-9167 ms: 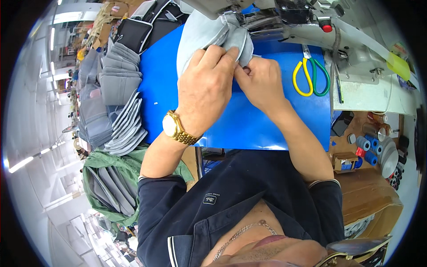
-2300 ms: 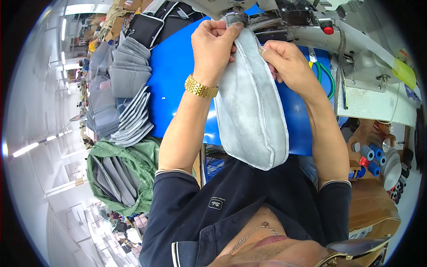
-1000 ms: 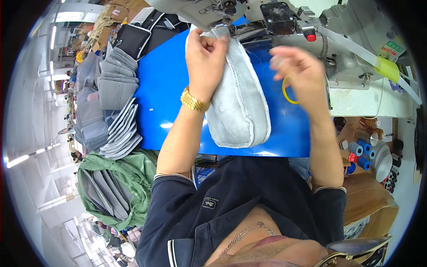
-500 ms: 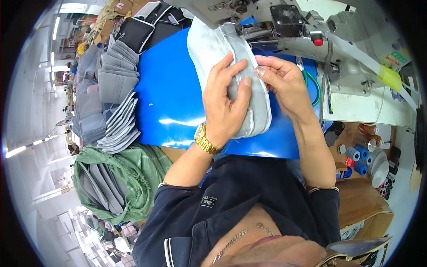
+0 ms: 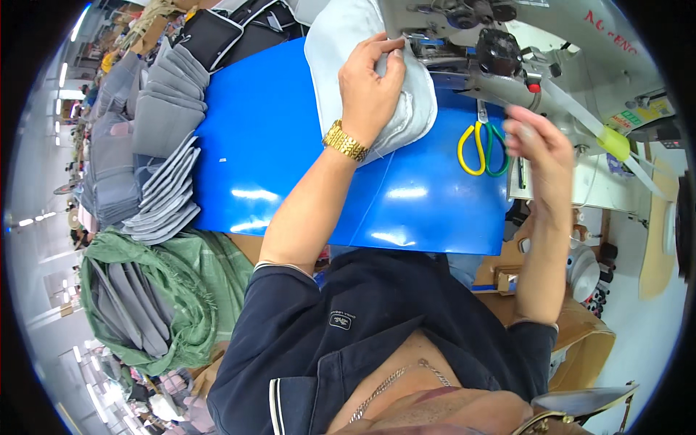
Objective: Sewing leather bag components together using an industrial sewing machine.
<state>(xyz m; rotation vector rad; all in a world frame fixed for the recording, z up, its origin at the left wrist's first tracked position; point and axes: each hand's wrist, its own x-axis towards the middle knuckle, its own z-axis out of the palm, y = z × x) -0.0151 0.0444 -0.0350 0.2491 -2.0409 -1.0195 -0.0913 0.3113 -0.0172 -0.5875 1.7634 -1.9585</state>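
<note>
Fabric piece (image 5: 331,80), pale grey and padded, lies at the upper centre of the frame on a blue work surface (image 5: 268,159), beside the metal parts of a sewing machine (image 5: 562,32). The left hand (image 5: 371,90), with a gold watch (image 5: 346,141) at its wrist, rests on it, thumb and fingers bent; whether they pinch the cloth I cannot tell. At right, the right hand (image 5: 540,141) is off the fabric, blurred, fingers curled; what its fingertips do is unclear. Just beside it lie scissors (image 5: 479,130) with yellow and green handles. Grey stacked pieces (image 5: 170,119) stand at left.
</note>
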